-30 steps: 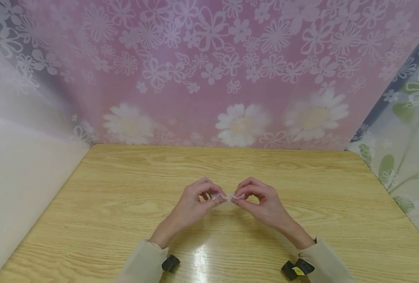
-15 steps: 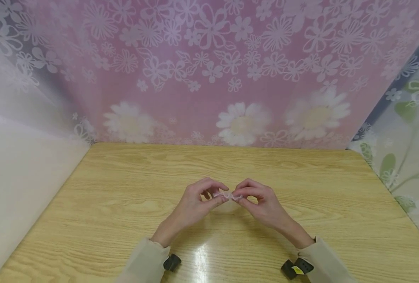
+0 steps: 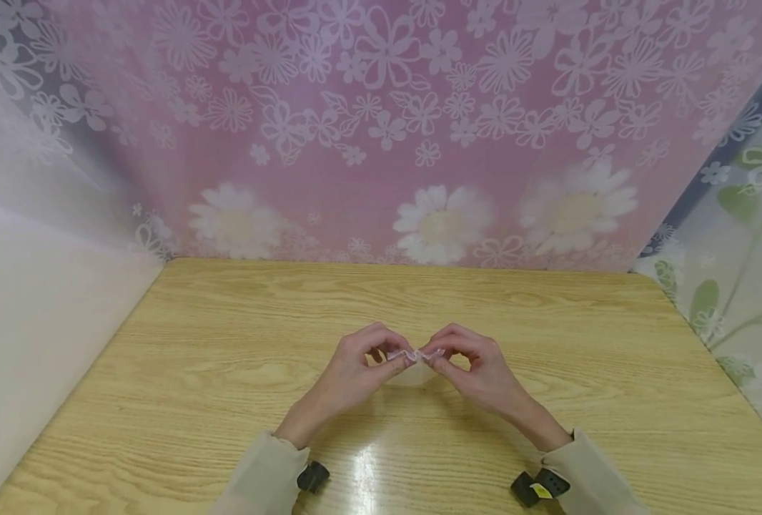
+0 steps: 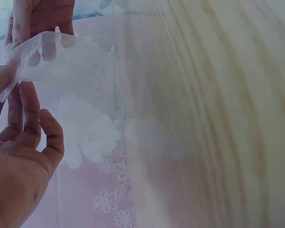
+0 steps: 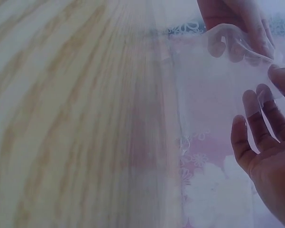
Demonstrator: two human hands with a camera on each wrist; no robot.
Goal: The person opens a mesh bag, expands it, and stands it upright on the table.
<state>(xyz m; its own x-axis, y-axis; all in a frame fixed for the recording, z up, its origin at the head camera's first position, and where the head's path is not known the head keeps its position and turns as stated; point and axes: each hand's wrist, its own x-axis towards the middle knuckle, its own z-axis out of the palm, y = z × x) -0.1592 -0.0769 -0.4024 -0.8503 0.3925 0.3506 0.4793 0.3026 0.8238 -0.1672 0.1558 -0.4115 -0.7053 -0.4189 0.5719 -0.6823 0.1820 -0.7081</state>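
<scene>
A thin, see-through plastic bag [image 4: 80,66] hangs from both hands over the table, its crumpled upper edge [image 3: 417,355] showing between the fingertips in the head view. My left hand [image 3: 358,365] pinches that edge on one side with thumb and forefinger. On the other side, close by, my right hand [image 3: 480,368] pinches it likewise. Some fingers show through the clear film [image 5: 213,80] in both wrist views. The other fingers of the left hand [image 4: 19,175] lie loosely bent behind the bag.
Both hands are above a wood-grain table [image 3: 239,307]. A pink floral curtain [image 3: 329,214] stands along its far edge, with a pale wall covering [image 3: 46,286] at the left and a leafy one [image 3: 735,286] at the right. Black wrist straps [image 3: 313,477] sit by the sleeves.
The fingertips shift slightly along the bag's upper edge, and the bunched edge between them changes shape. Both hands stay in nearly the same place.
</scene>
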